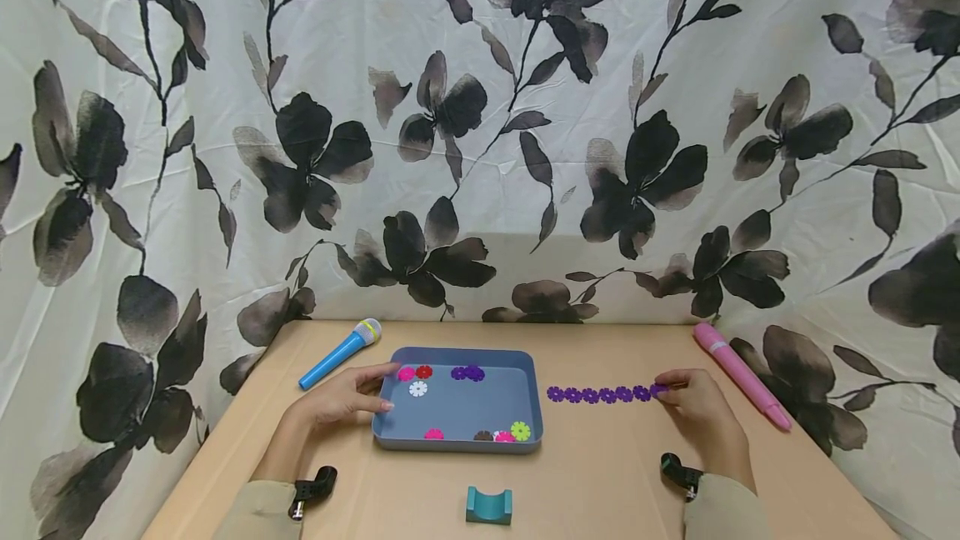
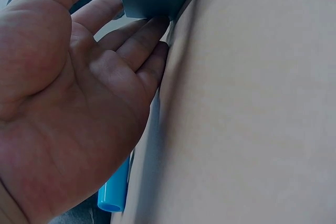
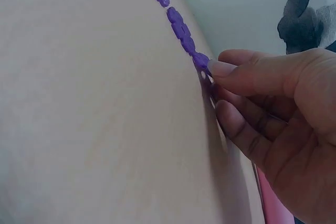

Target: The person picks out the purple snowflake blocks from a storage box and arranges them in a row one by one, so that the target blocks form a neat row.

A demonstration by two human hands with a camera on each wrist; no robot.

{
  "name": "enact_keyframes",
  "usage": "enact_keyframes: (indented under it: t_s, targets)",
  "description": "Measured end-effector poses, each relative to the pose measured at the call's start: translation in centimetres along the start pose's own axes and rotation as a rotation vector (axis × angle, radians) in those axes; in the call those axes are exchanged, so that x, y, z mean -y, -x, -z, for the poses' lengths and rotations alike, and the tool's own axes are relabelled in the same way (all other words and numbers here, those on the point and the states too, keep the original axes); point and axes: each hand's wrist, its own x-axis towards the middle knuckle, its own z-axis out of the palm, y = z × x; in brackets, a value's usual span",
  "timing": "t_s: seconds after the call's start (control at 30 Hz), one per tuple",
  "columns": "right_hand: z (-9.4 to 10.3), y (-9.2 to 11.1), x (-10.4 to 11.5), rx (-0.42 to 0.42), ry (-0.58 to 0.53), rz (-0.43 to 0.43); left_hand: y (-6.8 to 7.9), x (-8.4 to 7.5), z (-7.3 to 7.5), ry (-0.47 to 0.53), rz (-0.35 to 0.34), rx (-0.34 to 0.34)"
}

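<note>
My right hand (image 1: 701,411) pinches the purple flower-shaped piece (image 3: 200,61) at the right end of a row between thumb and fingertips. The rest of this row of purple flower pieces (image 1: 591,396) runs leftward along the table toward the tray. At the blue-grey tray's (image 1: 457,445) left end, my left hand (image 1: 341,397) touches the rim with fingers fairly straight. Inside the tray lie purple pieces (image 1: 468,373), a red one (image 1: 423,372), a white one (image 1: 417,389), a lime one (image 1: 521,431) and several pink and brown ones.
A blue toy microphone (image 1: 337,357) lies behind my left hand. To the right of my right hand is a pink marker-like stick (image 1: 742,377). A teal curved block (image 1: 489,507) stands near the front. Floral cloth (image 1: 525,190) hangs behind the table.
</note>
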Motion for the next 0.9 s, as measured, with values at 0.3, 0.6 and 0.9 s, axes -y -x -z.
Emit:
enact_keyframes:
  t_s: [0.3, 0.6, 0.9]
  targets:
    - [-0.3, -0.3, 0.0, -0.007, 0.074, 0.084, 0.0, 0.1, 0.1, 0.007, 0.009, -0.002]
    - [-0.2, -0.6, 0.1, 0.000, 0.086, 0.085, 0.0, 0.1, 0.1, -0.008, 0.001, -0.006]
    - [-0.7, -0.2, 3.0, -0.101, -0.086, 0.130, 0.1, 0.1, 0.0, -0.014, -0.003, -0.009]
